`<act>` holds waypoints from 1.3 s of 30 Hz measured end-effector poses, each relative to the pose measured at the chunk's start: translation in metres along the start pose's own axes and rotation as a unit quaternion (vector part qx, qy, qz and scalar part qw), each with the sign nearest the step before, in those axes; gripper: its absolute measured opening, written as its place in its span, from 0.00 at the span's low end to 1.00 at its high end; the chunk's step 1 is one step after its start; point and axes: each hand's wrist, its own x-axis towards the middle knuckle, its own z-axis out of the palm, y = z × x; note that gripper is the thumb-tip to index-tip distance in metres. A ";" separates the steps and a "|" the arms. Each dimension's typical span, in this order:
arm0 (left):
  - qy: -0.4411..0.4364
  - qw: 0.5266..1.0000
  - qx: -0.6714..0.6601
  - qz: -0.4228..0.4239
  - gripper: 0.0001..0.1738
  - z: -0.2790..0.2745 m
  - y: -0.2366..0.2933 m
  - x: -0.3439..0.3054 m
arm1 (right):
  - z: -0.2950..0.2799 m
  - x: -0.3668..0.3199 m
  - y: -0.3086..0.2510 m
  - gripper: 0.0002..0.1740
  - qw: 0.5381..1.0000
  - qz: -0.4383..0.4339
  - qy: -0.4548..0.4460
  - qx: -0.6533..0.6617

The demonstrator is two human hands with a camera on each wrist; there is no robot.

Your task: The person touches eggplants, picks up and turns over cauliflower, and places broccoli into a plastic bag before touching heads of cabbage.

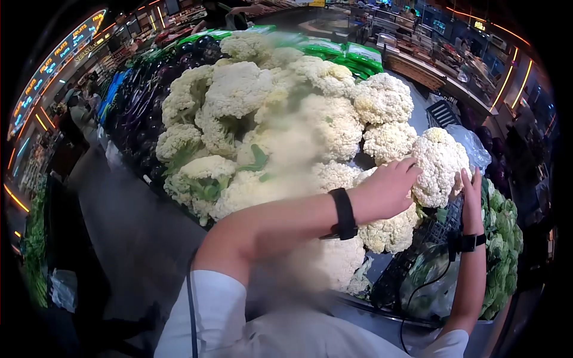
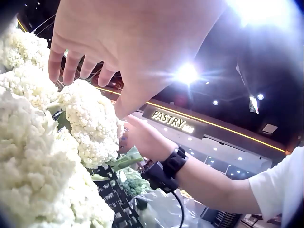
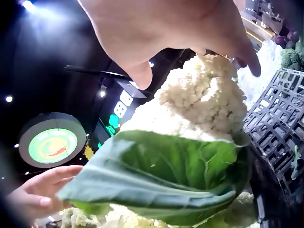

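Note:
A white cauliflower (image 1: 440, 167) sits at the right edge of the heap, between my two hands. My left hand (image 1: 387, 190) reaches across to its left side, fingertips right at the florets. In the left wrist view, the left fingers (image 2: 70, 66) hang loosely spread above the same head. My right hand (image 1: 471, 203) stands along its other side with fingers extended upward. The right wrist view shows the right thumb (image 3: 140, 76) apart from the florets and the fingers reaching behind them. A broad green leaf (image 3: 156, 175) wraps the base of this cauliflower.
More cauliflowers (image 1: 239, 89) are heaped left of my hands. Eggplants (image 1: 146, 98) lie beyond them, and green bags (image 1: 352, 56) at the back. A black plastic crate (image 3: 278, 118) stands close on the right, near leafy greens (image 1: 500, 250) and clear plastic (image 1: 430, 280).

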 end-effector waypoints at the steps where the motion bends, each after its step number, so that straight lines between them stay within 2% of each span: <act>1: 0.016 1.000 -0.005 0.026 0.33 -0.013 0.000 -0.013 | 0.002 -0.001 -0.011 0.48 0.999 -0.024 0.038 -0.024; 2: -0.029 0.999 -0.025 -0.017 0.29 -0.028 0.000 -0.026 | 0.007 -0.005 -0.022 0.45 0.988 -0.114 0.089 -0.048; 4: -0.118 0.985 -0.070 -0.101 0.21 -0.069 0.009 -0.056 | 0.025 -0.016 -0.051 0.39 0.978 -0.186 0.075 -0.052; 6: -0.131 0.975 -0.078 -0.163 0.15 -0.089 -0.006 -0.088 | 0.068 -0.047 -0.095 0.36 0.973 -0.220 0.005 -0.067; 8: -0.080 0.979 -0.051 -0.181 0.14 -0.102 -0.019 -0.122 | 0.121 -0.081 -0.140 0.33 0.961 -0.236 -0.139 -0.046; 10: -0.048 0.977 -0.030 -0.207 0.14 -0.112 -0.021 -0.141 | 0.177 -0.105 -0.174 0.31 0.924 -0.241 -0.295 -0.025; 13: -0.020 0.965 -0.020 -0.260 0.13 -0.133 -0.016 -0.164 | 0.278 -0.105 -0.189 0.33 0.882 -0.218 -0.416 -0.026; 14: -0.006 0.962 -0.022 -0.273 0.13 -0.140 -0.013 -0.167 | 0.318 -0.094 -0.179 0.35 0.883 -0.218 -0.415 -0.017; 17: 0.020 0.938 -0.048 -0.343 0.13 -0.157 -0.019 -0.176 | 0.407 -0.074 -0.179 0.55 0.919 -0.158 -0.356 -0.054; 18: 0.024 0.928 -0.064 -0.367 0.14 -0.159 -0.023 -0.175 | 0.427 -0.073 -0.182 0.53 0.934 -0.121 -0.332 -0.044; 20: 0.162 0.912 -0.198 -0.321 0.17 -0.141 -0.066 -0.184 | 0.451 -0.072 -0.189 0.48 0.961 -0.047 -0.272 -0.022; 21: 0.227 0.891 -0.262 -0.294 0.19 -0.131 -0.094 -0.188 | 0.452 -0.067 -0.191 0.45 0.954 -0.027 -0.298 -0.001; 23: 0.261 0.848 -0.293 -0.355 0.25 -0.138 -0.143 -0.185 | 0.453 -0.061 -0.192 0.39 0.934 0.015 -0.354 0.042; 25: 0.249 0.863 -0.267 -0.350 0.30 -0.144 -0.183 -0.192 | 0.454 -0.055 -0.184 0.33 0.937 0.016 -0.345 0.052; 26: 0.221 0.897 -0.226 -0.311 0.32 -0.145 -0.200 -0.197 | 0.452 -0.053 -0.181 0.30 0.939 0.017 -0.340 0.055; 27: 0.212 0.896 -0.233 -0.313 0.33 -0.148 -0.197 -0.191 | 0.446 -0.054 -0.184 0.35 0.940 0.024 -0.339 0.033; 28: 0.204 0.895 -0.240 -0.316 0.35 -0.151 -0.194 -0.184 | 0.440 -0.053 -0.185 0.37 0.933 0.022 -0.352 0.076; 29: 0.211 0.860 -0.292 -0.362 0.36 -0.166 -0.160 -0.168 | 0.434 -0.053 -0.184 0.39 0.924 0.021 -0.363 0.118; 30: 0.222 0.828 -0.355 -0.373 0.36 -0.172 -0.145 -0.158 | 0.424 -0.055 -0.184 0.42 0.914 0.022 -0.372 0.160; 31: 0.236 0.792 -0.414 -0.383 0.36 -0.178 -0.131 -0.148 | 0.402 -0.062 -0.200 0.48 0.882 0.004 -0.433 0.185; 34: 0.279 0.674 -0.612 -0.306 0.32 -0.185 -0.122 -0.130 | 0.364 -0.063 -0.217 0.47 0.883 -0.069 -0.443 0.139; 36: 0.262 0.757 -0.503 -0.324 0.28 -0.188 -0.100 -0.113 | 0.329 -0.064 -0.229 0.47 0.866 -0.109 -0.473 0.117; 37: 0.232 0.781 -0.502 -0.290 0.27 -0.183 -0.104 -0.107 | 0.309 -0.067 -0.234 0.47 0.856 -0.127 -0.490 0.106; 38: 0.207 0.803 -0.476 -0.291 0.26 -0.175 -0.098 -0.101 | 0.290 -0.071 -0.238 0.47 0.884 -0.156 -0.437 0.050; 39: 0.184 0.825 -0.448 -0.290 0.26 -0.173 -0.087 -0.094 | 0.274 -0.067 -0.238 0.48 0.891 -0.195 -0.408 -0.044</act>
